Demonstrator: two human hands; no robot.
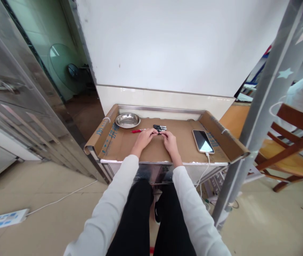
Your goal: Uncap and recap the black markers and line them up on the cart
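My left hand (145,137) and my right hand (169,139) rest close together on a cardboard-covered table (151,151). The fingers of both hands are curled round a small black pen-like thing between them. Just beyond my fingertips lies a bunch of black pens (160,127). A red pen (137,131) lies on the cardboard just left of my left hand. Both my arms are in white sleeves.
A steel bowl (127,120) stands at the table's back left. A phone (203,141) on a white cable lies at the right. A metal pole (260,106) and a wooden chair (295,142) stand to the right, steel cabinets to the left, a power strip (3,219) on the floor.
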